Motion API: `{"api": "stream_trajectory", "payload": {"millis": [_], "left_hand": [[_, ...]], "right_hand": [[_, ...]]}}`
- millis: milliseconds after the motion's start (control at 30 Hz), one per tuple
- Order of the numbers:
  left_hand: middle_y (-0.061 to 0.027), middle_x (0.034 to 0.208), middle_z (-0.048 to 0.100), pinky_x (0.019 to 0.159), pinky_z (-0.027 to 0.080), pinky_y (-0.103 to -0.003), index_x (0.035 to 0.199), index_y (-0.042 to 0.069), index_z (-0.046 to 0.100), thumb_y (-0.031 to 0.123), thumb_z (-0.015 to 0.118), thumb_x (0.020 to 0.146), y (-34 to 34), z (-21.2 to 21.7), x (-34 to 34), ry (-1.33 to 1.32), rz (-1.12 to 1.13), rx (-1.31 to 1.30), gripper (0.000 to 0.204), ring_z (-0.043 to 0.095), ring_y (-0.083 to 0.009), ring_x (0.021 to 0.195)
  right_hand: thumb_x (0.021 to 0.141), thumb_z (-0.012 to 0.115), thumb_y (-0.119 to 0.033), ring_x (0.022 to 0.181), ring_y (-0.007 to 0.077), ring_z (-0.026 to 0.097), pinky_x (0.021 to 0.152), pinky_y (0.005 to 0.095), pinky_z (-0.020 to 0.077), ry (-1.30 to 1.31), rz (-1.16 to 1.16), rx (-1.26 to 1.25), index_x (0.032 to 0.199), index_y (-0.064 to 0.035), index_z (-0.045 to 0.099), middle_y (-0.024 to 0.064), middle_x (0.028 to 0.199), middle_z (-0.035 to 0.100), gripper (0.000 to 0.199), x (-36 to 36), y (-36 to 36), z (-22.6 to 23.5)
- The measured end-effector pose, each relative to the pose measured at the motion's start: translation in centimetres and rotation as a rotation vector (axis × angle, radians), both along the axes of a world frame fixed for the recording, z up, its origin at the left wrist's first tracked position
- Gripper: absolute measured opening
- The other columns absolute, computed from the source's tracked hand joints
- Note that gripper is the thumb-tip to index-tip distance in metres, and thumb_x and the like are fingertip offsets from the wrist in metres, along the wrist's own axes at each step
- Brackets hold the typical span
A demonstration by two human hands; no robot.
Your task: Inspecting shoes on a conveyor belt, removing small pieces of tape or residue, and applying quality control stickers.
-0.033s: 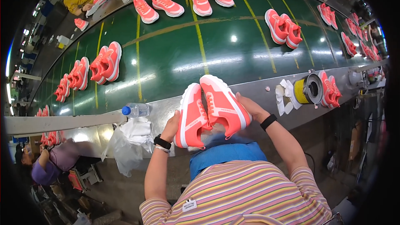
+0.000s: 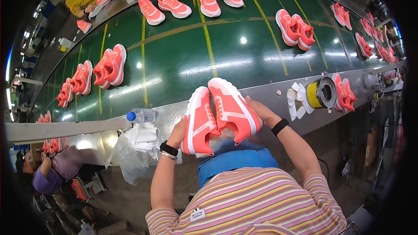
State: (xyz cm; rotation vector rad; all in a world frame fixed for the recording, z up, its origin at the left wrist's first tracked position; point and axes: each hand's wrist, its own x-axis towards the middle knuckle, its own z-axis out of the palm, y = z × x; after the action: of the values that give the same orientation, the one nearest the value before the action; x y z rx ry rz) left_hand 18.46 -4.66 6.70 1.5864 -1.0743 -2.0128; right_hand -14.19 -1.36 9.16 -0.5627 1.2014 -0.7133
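Resting in two bare hands at the centre of the view, a left-hand shoe (image 2: 199,117) and a right-hand shoe (image 2: 237,109), both coral pink with white soles, are held up in front of a metal ledge (image 2: 259,89). The left-hand shoe is pointed just past twelve o'clock and the right-hand shoe toward eleven, so that the toes are brought close together. The outer side of the left-hand shoe is gripped by the left hand (image 2: 177,134), and that of the right-hand shoe by the right hand (image 2: 260,109); each hand is partly curled against its shoe, though with some fingers hidden, how tightly it is closed cannot be told. A black wristband (image 2: 169,149) is worn on each wrist. From the held shoes, a blue-capped bottle (image 2: 143,115) is laid at nine o'clock, and a clear plastic bag (image 2: 130,161) is draped at eight. Between two and three o'clock, white scraps (image 2: 292,100) are scattered beside a round yellow container (image 2: 312,95). On the green belt (image 2: 174,56), similar pairs (image 2: 115,66) are spaced out at ten, eleven, twelve and between one and two o'clock.
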Motion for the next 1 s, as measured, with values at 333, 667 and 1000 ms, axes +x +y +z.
{"api": "stream_trajectory", "payload": {"millis": [333,667,1000], "left_hand": [[-0.0154,0.111,0.058,0.084,0.045,-0.032,0.119,-0.006,0.050,0.053,0.031,0.093,-1.4,2.3,-0.8,-0.022,0.128,0.002,0.067,0.056,-0.0186,0.098],[-0.0158,0.114,0.057,0.088,0.044,-0.033,0.120,-0.005,0.049,0.052,0.029,0.094,-2.5,2.2,-2.6,0.080,0.257,0.076,0.065,0.056,-0.0200,0.102],[-0.0160,0.116,0.056,0.089,0.044,-0.032,0.124,-0.005,0.044,0.048,0.029,0.095,-2.3,3.6,-3.6,0.160,0.302,0.081,0.062,0.056,-0.0198,0.103]], "right_hand": [[0.096,0.031,-0.045,0.107,0.0167,0.052,0.092,0.0300,0.0411,0.005,-0.047,0.012,0.123,0.0015,0.050,0.0134,0.122,0.053,0.056,-0.5,-1.2,0.3],[0.095,0.034,-0.047,0.099,0.0174,0.059,0.086,0.0301,0.0476,-0.195,-0.243,0.035,0.121,0.0003,0.048,0.0116,0.113,0.059,0.056,-1.2,-1.1,1.9],[0.095,0.037,-0.044,0.099,0.0185,0.059,0.085,0.0317,0.0479,-0.189,-0.323,-0.007,0.121,-0.0004,0.048,0.0121,0.113,0.059,0.052,-1.4,-0.6,1.7]]}}
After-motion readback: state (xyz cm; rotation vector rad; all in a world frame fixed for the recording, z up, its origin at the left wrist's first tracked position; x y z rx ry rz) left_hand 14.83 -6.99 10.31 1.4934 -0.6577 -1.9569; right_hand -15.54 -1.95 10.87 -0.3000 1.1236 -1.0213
